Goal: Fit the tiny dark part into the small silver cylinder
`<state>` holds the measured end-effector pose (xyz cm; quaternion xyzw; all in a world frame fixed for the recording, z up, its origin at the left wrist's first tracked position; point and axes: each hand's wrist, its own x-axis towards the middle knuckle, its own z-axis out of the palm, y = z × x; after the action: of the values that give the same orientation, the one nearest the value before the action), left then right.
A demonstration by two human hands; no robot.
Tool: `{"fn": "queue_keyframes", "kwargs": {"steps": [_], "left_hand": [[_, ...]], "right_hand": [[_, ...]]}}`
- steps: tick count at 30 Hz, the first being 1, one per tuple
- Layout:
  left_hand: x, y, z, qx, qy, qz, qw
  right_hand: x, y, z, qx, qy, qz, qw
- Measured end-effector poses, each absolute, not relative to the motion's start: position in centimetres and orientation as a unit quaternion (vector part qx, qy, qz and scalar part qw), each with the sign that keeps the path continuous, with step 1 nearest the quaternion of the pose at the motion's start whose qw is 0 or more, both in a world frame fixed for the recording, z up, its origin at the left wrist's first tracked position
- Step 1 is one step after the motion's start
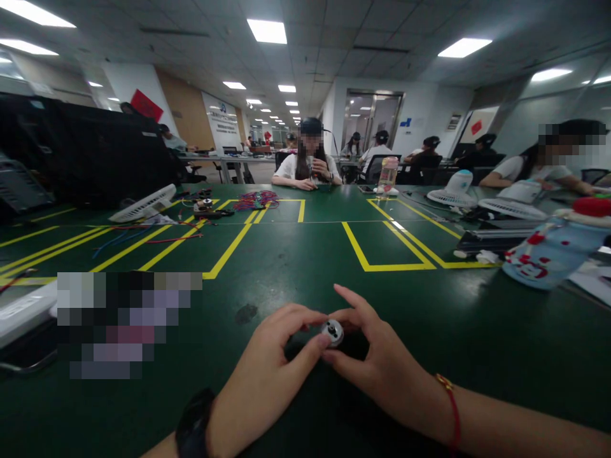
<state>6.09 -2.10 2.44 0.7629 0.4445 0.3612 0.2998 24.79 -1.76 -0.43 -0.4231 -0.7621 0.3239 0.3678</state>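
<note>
Between the two hands, low and central over the green table [429, 318]: a small round metal part [333, 332], silver with a dark centre. It is pinched from both sides. Left hand [267, 369] has thumb and forefinger curled onto the part's left edge; a black watch [193, 426] sits on that wrist. Right hand [377, 356] has fingertips on the part's right edge, index finger raised and stretched forward above it; a red cord bracelet [451, 410] is on that wrist. Both hands are closed in a grasp on the part, shared between them. Whether the part rests on the table or is lifted just off it cannot be told.

Just ahead of the left hand: a dark smudge [245, 313] on the table surface. Further left of the left hand: a blurred-out patch, and beyond it a white flat object at the frame edge.

Well ahead of both hands: yellow tape lines [377, 266] marking rectangles. Ahead and left: loose red and blue wires [143, 236] and a white fan grille [143, 205]. Ahead and right of the right hand: a light blue bottle with red print [548, 254], lying tilted.

Far side of the table, well apart: a seated person [308, 166] with hands on the table; another person [539, 168] sits at the right.
</note>
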Motion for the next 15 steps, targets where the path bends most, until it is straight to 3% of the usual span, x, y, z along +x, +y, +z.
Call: {"fn": "queue_keyframes", "kwargs": {"steps": [11,15], "left_hand": [[6.7,-1.6,3.3,0.734,0.464,0.424,0.256],[5.1,-1.2,2.3,0.728,0.499,0.377,0.280]], "right_hand": [[24.8,-1.9,-0.5,-0.411,-0.767,0.347,0.351],[24.8,-2.4,-0.1,-0.417,-0.776,0.322,0.346]]}}
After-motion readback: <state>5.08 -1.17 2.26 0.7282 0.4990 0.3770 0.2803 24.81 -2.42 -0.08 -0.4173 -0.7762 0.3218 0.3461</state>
